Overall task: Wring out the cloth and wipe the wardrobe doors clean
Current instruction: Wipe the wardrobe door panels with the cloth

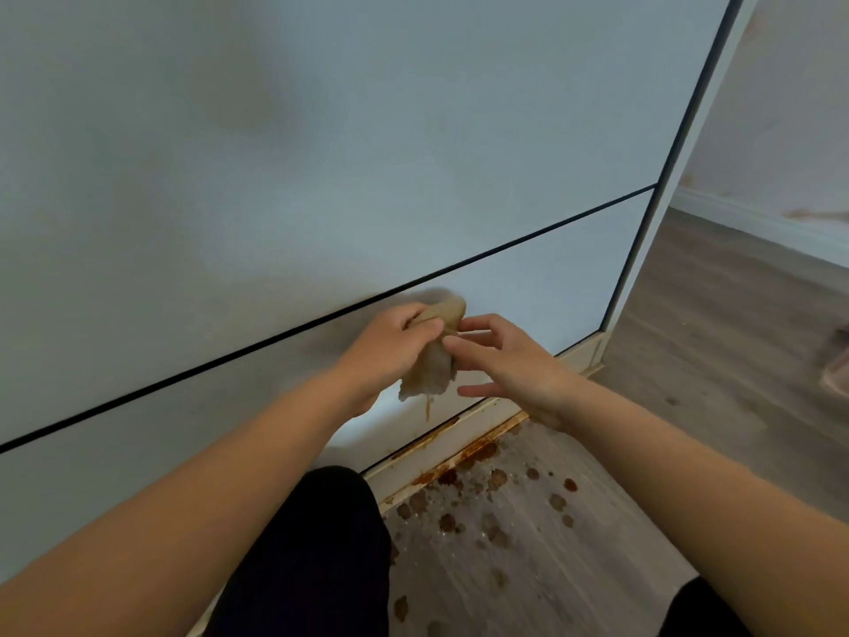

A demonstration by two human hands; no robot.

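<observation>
Cloth (434,356) hangs in a wet, brown bunch just in front of the low part of the wardrobe door (229,177), and a thin brown drip runs down from its bottom end. Going from left to right, the left hand (390,347) comes first, and its fingers are closed tight around the top of the bunch. Next is the right hand (510,360), which is open with its fingers spread, just beside the bunch and maybe touching it with a fingertip. This looks like the squeezing step, with the dirty water being pressed out before any wiping goes on. The next move likely needs the open hand to close on the lower end, so both hands can twist. Big and pale, the door is split by a dark line (321,317) running across it. Below it, the baseboard (441,448) has rusty brown stains. On the right, the wood floor (528,544) is dotted with brown splashes and wet drops. A dark trouser knee (321,544) shows at the bottom.
</observation>
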